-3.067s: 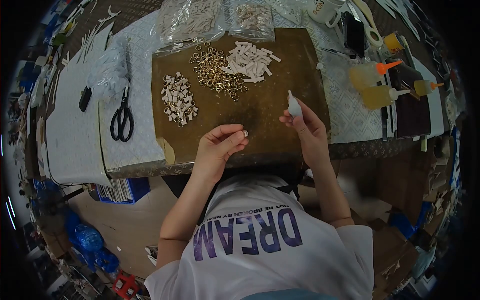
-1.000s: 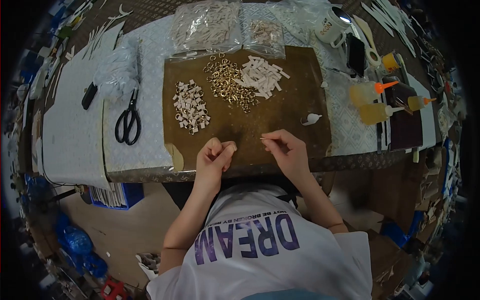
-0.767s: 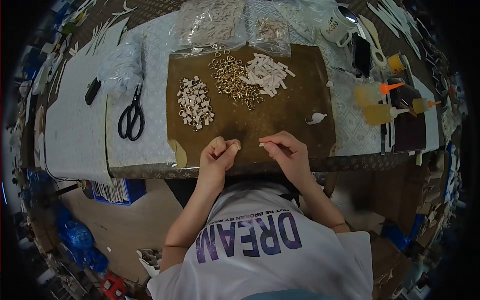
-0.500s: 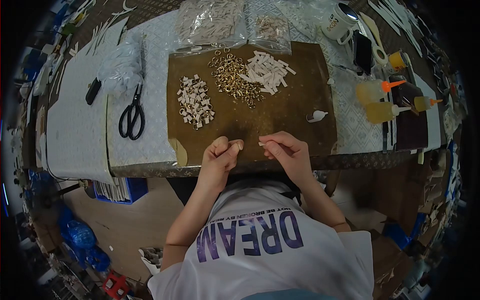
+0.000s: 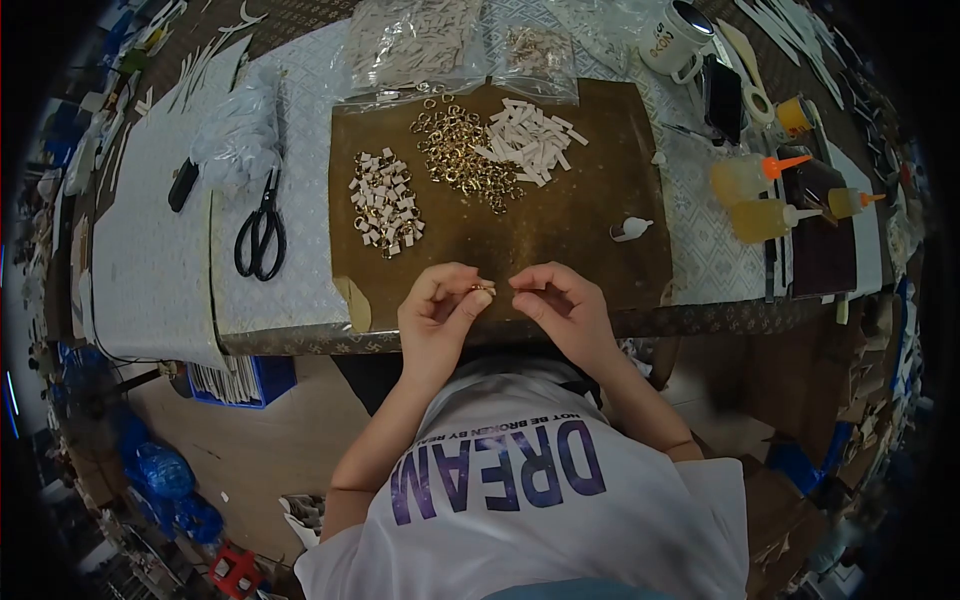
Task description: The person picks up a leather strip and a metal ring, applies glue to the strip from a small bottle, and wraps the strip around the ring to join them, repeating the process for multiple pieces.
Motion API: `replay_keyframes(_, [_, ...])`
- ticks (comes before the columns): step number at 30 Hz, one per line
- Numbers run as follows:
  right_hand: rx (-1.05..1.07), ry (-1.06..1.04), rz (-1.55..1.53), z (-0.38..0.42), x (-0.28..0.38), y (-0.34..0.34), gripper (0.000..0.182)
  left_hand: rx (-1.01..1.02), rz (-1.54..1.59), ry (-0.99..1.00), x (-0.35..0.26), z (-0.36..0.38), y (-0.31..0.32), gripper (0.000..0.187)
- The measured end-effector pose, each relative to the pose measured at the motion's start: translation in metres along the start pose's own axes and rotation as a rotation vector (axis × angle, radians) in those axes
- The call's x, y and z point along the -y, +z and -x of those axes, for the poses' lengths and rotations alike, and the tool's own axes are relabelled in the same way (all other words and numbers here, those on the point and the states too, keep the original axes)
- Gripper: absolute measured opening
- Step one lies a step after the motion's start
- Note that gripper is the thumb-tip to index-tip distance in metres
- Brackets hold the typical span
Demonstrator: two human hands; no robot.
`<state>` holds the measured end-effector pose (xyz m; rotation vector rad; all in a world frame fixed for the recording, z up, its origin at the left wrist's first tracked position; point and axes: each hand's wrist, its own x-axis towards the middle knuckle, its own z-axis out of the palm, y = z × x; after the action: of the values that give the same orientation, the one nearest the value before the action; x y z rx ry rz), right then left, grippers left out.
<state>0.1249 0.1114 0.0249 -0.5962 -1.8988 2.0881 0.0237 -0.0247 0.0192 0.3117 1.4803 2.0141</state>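
Item, left hand (image 5: 432, 315): thumb and forefinger narrowed on a small gold-coloured piece (image 5: 483, 288), held low over the near edge of the brown mat (image 5: 585, 210).

Item, right hand (image 5: 574, 314): just beside the left, fingertips drawn in towards the thumb and directed at the held piece; whether anything lies between them, we cannot tell.

On the mat we list, from the left: a heap of gold rings with pale tabs (image 5: 388, 205); a larger heap of gold rings (image 5: 460, 155), with a pile of white strips (image 5: 535, 142) touching its right side; and, near the right edge, a small white bottle (image 5: 631, 230).

At the mat's far edge we count two clear bags, the larger bag (image 5: 415, 45) left of the smaller bag (image 5: 537, 60), both filled with small pale pieces.

Left of the mat we note black-handled scissors (image 5: 261, 240); to its right, an orange-tipped bottle (image 5: 738, 180) and a white-tipped bottle (image 5: 760, 221), both holding yellowish liquid. Beyond these we enter a black phone (image 5: 722, 100) and a white mug (image 5: 670, 45).
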Motion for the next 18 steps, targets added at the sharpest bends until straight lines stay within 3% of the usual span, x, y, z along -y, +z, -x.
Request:
replay_keyframes(1, [0.003, -0.091, 0.062, 0.000, -0.001, 0.001, 0.016, 0.018, -0.068, 0.025, 0.002, 0.002, -0.004, 0.009])
replay_keyframes(5, [0.039, -0.094, 0.113, -0.002, 0.003, 0.005, 0.015, 0.069, -0.207, 0.141, 0.009, 0.002, -0.010, 0.016])
replay_keyframes(10, [0.052, -0.274, 0.283, -0.007, -0.001, 0.003, 0.012, 0.100, -0.202, 0.124, 0.007, 0.002, -0.011, 0.014])
replay_keyframes(16, [0.025, -0.309, 0.293, -0.008, -0.005, 0.005, 0.007, 0.133, -0.136, 0.016, 0.010, 0.000, -0.014, 0.017])
replay_keyframes(18, [0.031, -0.224, 0.174, -0.008, -0.013, 0.005, 0.006, 0.111, -0.175, 0.037, 0.010, 0.001, -0.012, 0.017])
